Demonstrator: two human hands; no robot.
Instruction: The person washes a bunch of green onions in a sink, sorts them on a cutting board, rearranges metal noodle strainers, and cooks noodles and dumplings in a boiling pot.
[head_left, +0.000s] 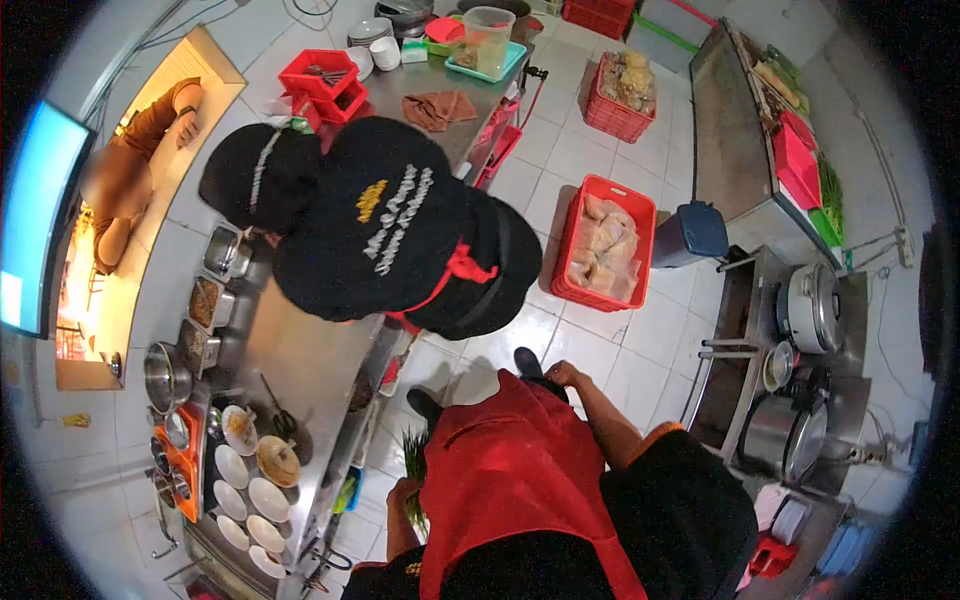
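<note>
My left hand hangs low beside the red apron I wear, its fingers closed around a bunch of spring onions. The thin green leaves stick out past the hand; part of the bunch is hidden by hand and apron. At the other side of the apron, my right hand is closed in a fist near a dark patch at the apron's edge. Whatever it grips, if anything, cannot be made out. To my left runs a steel counter with several white bowls and a pair of black-handled scissors.
A co-worker in black leans over the counter ahead. Red crates of raw chicken stand on the tiled floor near a grey bin. Large pots stand at right. Another person leans at the serving window.
</note>
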